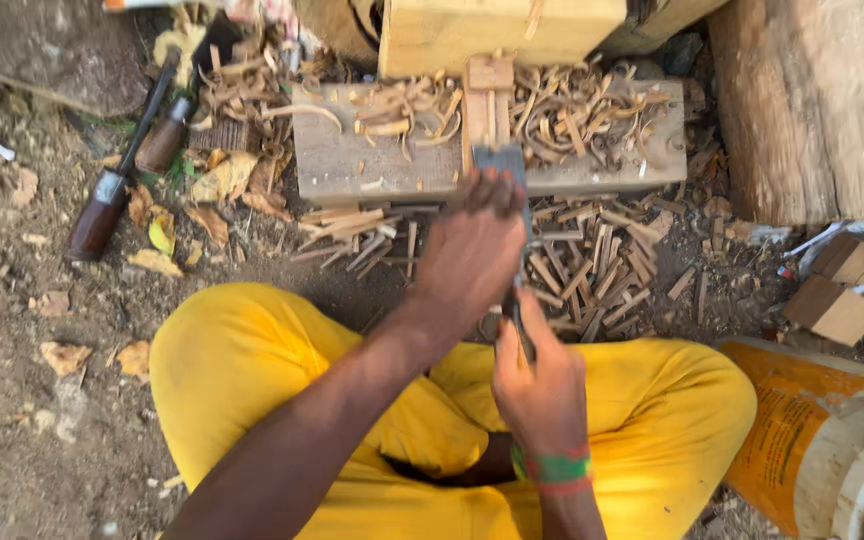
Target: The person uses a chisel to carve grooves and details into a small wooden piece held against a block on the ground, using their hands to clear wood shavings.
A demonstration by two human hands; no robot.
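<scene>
I sit cross-legged on the bare ground [42,440], knees in yellow cloth, facing a low plank that serves as my worktop [352,165], lying across the far side with a squared timber block [497,30] behind it and a thick log [817,100] at far right. Curled shavings [577,105] cover the plank, and a heap of split sticks [592,270] lies on the ground just near of it. Far left, two wooden-handled chisels [112,190] rest on the dirt, well apart from me.

On the plank stands a narrow wooden strip [487,105], running away from me. My blade [500,160] rests against its near end, with the handle coming back toward my lap. My left hand [467,255] is curled over the tool just behind the metal, fingers closed round it and pressing down. My right hand [542,385], green and red bands at the wrist, is shut tight on the handle's near end.

To do this cut well, I judge I should keep the tool in line with the strip's grain, let the left hand steer and hold the edge low, and push from the right in short strokes. If the edge tilts, it could dig in or skate off toward the shavings.
</scene>
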